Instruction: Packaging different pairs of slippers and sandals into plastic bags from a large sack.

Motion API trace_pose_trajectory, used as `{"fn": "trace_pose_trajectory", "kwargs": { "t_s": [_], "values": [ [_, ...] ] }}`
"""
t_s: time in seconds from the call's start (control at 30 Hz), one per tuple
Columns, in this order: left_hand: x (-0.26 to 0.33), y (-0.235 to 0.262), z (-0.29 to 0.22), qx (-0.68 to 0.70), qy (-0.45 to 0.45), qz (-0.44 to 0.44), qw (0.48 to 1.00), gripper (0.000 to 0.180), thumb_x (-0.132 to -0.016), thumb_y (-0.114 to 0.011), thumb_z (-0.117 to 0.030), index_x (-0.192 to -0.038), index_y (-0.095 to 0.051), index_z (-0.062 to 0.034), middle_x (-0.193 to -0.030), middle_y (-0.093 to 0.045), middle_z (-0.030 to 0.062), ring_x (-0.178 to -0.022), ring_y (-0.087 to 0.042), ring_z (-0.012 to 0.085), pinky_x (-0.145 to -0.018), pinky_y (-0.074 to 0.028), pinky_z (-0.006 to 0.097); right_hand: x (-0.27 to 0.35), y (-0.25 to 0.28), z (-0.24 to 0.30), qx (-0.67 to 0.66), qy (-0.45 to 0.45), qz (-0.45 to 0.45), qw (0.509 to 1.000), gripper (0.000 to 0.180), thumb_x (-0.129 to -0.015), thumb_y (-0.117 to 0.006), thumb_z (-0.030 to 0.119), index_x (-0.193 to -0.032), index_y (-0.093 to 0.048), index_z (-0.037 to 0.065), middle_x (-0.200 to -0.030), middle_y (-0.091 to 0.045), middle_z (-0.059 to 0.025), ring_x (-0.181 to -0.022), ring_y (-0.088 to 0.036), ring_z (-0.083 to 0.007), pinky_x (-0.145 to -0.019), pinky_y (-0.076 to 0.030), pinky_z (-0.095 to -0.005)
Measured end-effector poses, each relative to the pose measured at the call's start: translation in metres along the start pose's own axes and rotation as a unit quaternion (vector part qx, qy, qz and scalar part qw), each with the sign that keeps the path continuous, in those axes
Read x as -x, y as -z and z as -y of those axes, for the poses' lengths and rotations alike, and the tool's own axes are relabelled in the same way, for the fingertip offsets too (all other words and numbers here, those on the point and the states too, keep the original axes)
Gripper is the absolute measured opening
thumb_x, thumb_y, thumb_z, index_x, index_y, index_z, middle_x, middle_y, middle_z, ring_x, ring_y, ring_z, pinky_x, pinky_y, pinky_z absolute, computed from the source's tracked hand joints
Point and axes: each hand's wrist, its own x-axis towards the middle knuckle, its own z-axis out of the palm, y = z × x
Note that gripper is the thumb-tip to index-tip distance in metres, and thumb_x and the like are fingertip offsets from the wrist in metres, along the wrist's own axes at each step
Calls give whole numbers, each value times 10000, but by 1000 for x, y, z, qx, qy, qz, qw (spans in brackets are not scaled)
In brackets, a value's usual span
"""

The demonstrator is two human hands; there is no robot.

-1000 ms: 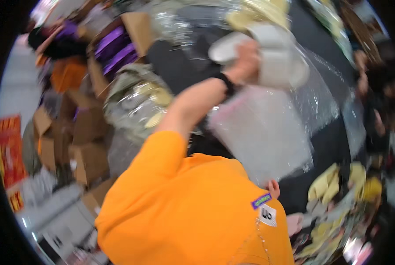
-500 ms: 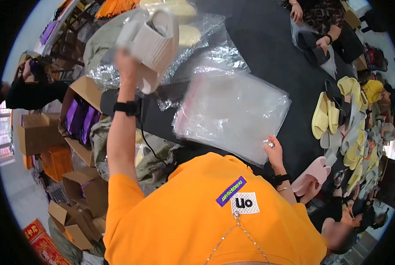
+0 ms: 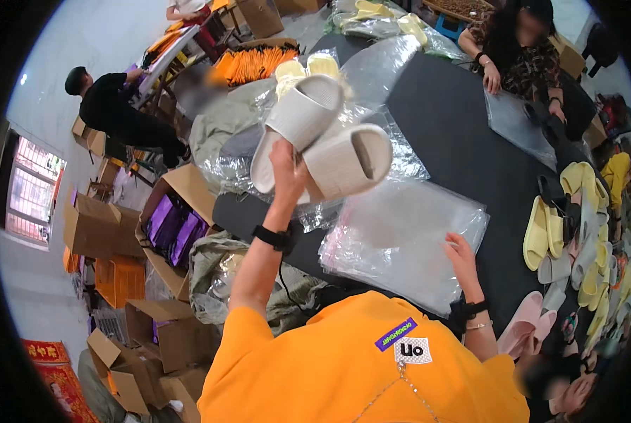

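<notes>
An orange short-sleeved shirt [image 3: 308, 363] with a purple strip [image 3: 396, 334] is worn with a silver chain [image 3: 402, 369] and black wristbands [image 3: 271, 237].

In front of me stretches a dark surface [image 3: 442, 106], and a flat, slightly fanned stack of clear plastic bags [image 3: 389, 243] lies on its near part. Along its right side I have yellow slippers [image 3: 535, 236], grey slippers [image 3: 554, 269] and pink slippers [image 3: 521, 323], crowded close together. Beyond the stack I see crumpled clear film [image 3: 407, 155], and plastic-wrapped pale-yellow slippers [image 3: 413, 29] at the far end.
</notes>
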Motion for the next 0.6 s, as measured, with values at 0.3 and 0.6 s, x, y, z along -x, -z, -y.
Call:
{"fn": "trace_pose_trajectory", "kwargs": {
  "t_s": [0.3, 0.6],
  "values": [
    [47, -40, -71, -37, -90, 130, 987, 453, -573, -515, 1, -1024, -472, 19, -960, -479, 175, -945, -420, 364, -811, -294, 423, -45, -64, 107, -109, 138, 57, 983, 556, -848, -545, 86, -1348, -303, 61, -1245, -439, -81, -1056, -471, -142, -927, -358, -270],
    [101, -27, -59, -50, -58, 265, 961, 591, -523, -535, -8, -1100, -420, 50, -1031, -452, 201, -993, -411, 370, -849, -285, 443, -24, -55, 82, -30, 83, 65, 994, 706, -778, -608, 46, -1384, -255, 125, -1271, -433, -111, -991, -505, -140, -818, -417, -280]
  ]
}}
